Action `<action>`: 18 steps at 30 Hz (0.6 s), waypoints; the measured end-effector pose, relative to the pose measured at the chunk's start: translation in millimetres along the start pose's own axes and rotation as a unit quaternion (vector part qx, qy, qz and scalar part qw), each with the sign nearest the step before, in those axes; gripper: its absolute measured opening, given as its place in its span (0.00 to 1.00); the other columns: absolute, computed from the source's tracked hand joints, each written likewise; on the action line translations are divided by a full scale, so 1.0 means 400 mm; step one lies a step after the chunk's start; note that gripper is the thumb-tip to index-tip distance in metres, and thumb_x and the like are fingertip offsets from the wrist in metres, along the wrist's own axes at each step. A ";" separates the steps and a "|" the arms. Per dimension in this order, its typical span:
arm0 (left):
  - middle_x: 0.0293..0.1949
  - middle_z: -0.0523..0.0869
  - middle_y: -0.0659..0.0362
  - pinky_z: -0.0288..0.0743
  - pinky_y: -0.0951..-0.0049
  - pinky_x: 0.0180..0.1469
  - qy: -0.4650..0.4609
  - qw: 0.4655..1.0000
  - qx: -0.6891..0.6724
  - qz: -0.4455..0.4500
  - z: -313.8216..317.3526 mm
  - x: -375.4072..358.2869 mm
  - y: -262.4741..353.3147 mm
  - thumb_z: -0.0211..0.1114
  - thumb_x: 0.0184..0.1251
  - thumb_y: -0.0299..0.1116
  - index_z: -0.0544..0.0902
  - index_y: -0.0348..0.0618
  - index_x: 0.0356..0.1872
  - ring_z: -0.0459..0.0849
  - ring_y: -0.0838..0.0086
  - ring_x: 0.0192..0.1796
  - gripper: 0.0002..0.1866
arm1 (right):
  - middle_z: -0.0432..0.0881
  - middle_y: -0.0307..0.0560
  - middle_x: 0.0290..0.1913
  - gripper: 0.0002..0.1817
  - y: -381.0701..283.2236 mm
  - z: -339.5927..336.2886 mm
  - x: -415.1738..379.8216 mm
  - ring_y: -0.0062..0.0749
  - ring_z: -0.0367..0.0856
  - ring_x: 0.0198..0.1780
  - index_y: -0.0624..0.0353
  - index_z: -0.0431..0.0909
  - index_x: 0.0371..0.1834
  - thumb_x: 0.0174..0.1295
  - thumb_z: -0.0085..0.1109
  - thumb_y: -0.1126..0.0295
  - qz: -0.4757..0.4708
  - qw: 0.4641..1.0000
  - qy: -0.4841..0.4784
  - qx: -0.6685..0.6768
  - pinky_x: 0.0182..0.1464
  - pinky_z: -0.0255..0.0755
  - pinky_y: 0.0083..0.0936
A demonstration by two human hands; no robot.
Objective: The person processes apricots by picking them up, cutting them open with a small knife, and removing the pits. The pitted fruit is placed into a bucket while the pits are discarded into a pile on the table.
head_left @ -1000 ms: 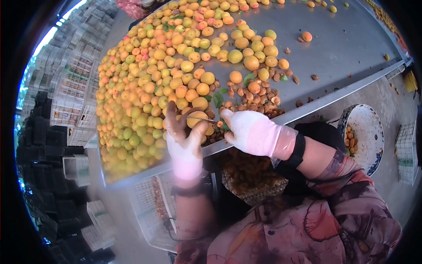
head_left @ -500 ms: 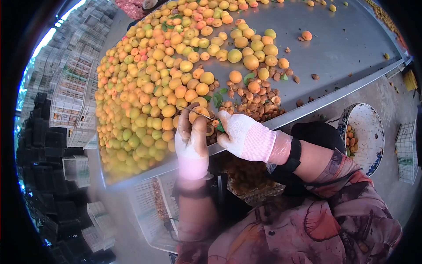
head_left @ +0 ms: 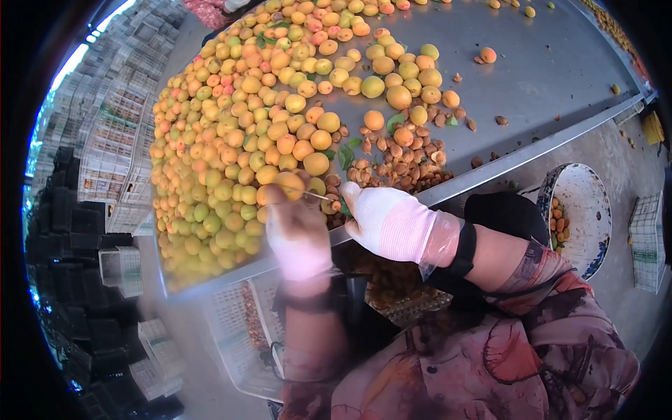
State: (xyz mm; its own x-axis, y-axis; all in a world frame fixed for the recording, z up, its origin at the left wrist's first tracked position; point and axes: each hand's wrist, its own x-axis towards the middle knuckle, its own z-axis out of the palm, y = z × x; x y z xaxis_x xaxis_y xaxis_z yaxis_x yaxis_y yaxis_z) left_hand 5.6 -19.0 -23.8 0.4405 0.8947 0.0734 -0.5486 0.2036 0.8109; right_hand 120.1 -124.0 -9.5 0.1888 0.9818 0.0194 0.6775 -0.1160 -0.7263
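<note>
My left hand (head_left: 299, 234), in a white and pink glove with bare fingers and smeared by motion, grips an apricot (head_left: 288, 185) over the near edge of the fruit pile. In the same kind of glove, my right hand (head_left: 383, 215) is closed around a tool whose thin metal shaft (head_left: 319, 196) points left toward that apricot. The tool's handle is mostly hidden in my fist, with a bit of green showing. Just beyond my right hand lies a heap of brown apricot pits (head_left: 409, 159) with some green leaves.
Apricots (head_left: 241, 140) cover the left of the metal table (head_left: 525, 77), which has a raised rim (head_left: 518, 157). A white bucket (head_left: 591, 210) with fruit pieces stands at right. Crates sit below the table (head_left: 231, 332) and stacked at left (head_left: 115, 150). Another person's sleeve (head_left: 204, 10) shows at the top.
My left hand has shifted slightly left and turned, now holding an apricot up at the tip of the tool. The tool's shaft points lower than before; my right hand stays almost in place.
</note>
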 end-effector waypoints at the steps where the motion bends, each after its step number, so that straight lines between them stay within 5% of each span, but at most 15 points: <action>1: 0.55 0.81 0.57 0.68 0.63 0.54 0.035 0.998 -0.049 -0.017 -0.023 0.009 0.005 0.56 0.77 0.47 0.74 0.39 0.56 0.76 0.72 0.53 0.21 | 0.79 0.65 0.27 0.15 0.006 0.007 -0.008 0.63 0.81 0.34 0.69 0.67 0.42 0.62 0.54 0.66 0.001 1.000 0.001 0.001 0.37 0.75 0.49; 2: 0.55 0.81 0.57 0.68 0.63 0.54 0.034 0.998 -0.049 -0.017 -0.037 0.016 0.015 0.56 0.77 0.47 0.74 0.39 0.56 0.76 0.72 0.53 0.21 | 0.79 0.65 0.27 0.14 0.020 0.018 -0.017 0.63 0.81 0.34 0.68 0.67 0.42 0.61 0.54 0.67 -0.007 1.000 -0.004 -0.014 0.37 0.75 0.48; 4: 0.55 0.80 0.57 0.65 0.67 0.55 0.029 0.978 0.198 0.056 -0.041 0.028 0.038 0.53 0.77 0.54 0.74 0.41 0.59 0.74 0.74 0.54 0.26 | 0.79 0.64 0.28 0.14 0.025 0.023 -0.015 0.63 0.81 0.35 0.67 0.67 0.42 0.60 0.55 0.68 -0.016 0.999 -0.006 -0.029 0.38 0.76 0.48; 5: 0.51 0.80 0.57 0.68 0.74 0.45 0.060 0.997 0.043 -0.003 -0.009 0.023 0.036 0.51 0.78 0.54 0.72 0.37 0.61 0.75 0.76 0.46 0.28 | 0.80 0.64 0.28 0.12 0.027 0.020 -0.008 0.62 0.82 0.35 0.66 0.68 0.41 0.59 0.55 0.70 -0.019 0.998 0.051 0.018 0.38 0.76 0.48; 8: 0.49 0.79 0.58 0.69 0.77 0.42 -0.055 0.993 0.095 -0.050 -0.001 -0.006 0.031 0.51 0.79 0.53 0.72 0.37 0.63 0.75 0.77 0.42 0.28 | 0.77 0.58 0.26 0.09 0.016 -0.010 0.010 0.50 0.79 0.28 0.64 0.72 0.38 0.60 0.56 0.70 -0.010 0.964 0.186 0.188 0.33 0.72 0.37; 10: 0.50 0.77 0.59 0.68 0.77 0.41 -0.043 0.982 0.178 -0.057 0.039 -0.040 0.028 0.49 0.79 0.52 0.72 0.37 0.63 0.72 0.78 0.40 0.27 | 0.78 0.62 0.30 0.11 0.015 0.004 0.042 0.60 0.79 0.36 0.64 0.73 0.35 0.61 0.57 0.66 -0.046 0.904 0.253 0.340 0.37 0.72 0.44; 12: 0.54 0.76 0.54 0.71 0.71 0.46 -0.067 0.918 0.380 -0.094 0.063 -0.054 0.031 0.47 0.80 0.47 0.72 0.37 0.63 0.75 0.73 0.47 0.25 | 0.78 0.61 0.30 0.11 0.006 0.001 0.049 0.60 0.79 0.36 0.64 0.74 0.34 0.62 0.58 0.66 -0.038 0.919 0.267 0.286 0.37 0.72 0.43; 13: 0.54 0.77 0.48 0.73 0.66 0.52 -0.153 0.767 0.579 0.232 0.033 -0.038 -0.020 0.46 0.80 0.41 0.72 0.34 0.61 0.78 0.64 0.51 0.21 | 0.77 0.61 0.31 0.11 0.002 0.000 0.051 0.59 0.78 0.36 0.64 0.75 0.33 0.62 0.58 0.66 -0.032 0.931 0.280 0.232 0.37 0.73 0.41; 14: 0.54 0.76 0.45 0.71 0.62 0.59 -0.156 0.747 0.593 0.258 0.024 -0.039 -0.033 0.48 0.77 0.35 0.72 0.33 0.58 0.78 0.55 0.55 0.17 | 0.77 0.61 0.31 0.11 -0.003 0.005 0.049 0.59 0.78 0.36 0.64 0.75 0.33 0.62 0.58 0.66 -0.032 0.931 0.279 0.233 0.37 0.73 0.41; 18: 0.53 0.76 0.44 0.71 0.60 0.58 -0.133 0.768 0.583 0.229 0.016 -0.044 -0.046 0.53 0.73 0.31 0.73 0.34 0.54 0.77 0.51 0.54 0.14 | 0.77 0.60 0.30 0.14 0.002 0.024 0.042 0.59 0.79 0.36 0.64 0.75 0.30 0.60 0.62 0.62 -0.009 0.933 0.284 0.221 0.36 0.73 0.41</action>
State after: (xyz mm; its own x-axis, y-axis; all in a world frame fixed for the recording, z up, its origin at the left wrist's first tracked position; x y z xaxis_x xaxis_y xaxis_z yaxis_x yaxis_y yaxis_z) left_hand 12.4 -41.2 -36.2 0.6057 0.6215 0.4969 0.2518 -0.7421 0.6212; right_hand 117.1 -105.9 -16.4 0.6116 0.7302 0.3047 0.3494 0.0963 -0.9320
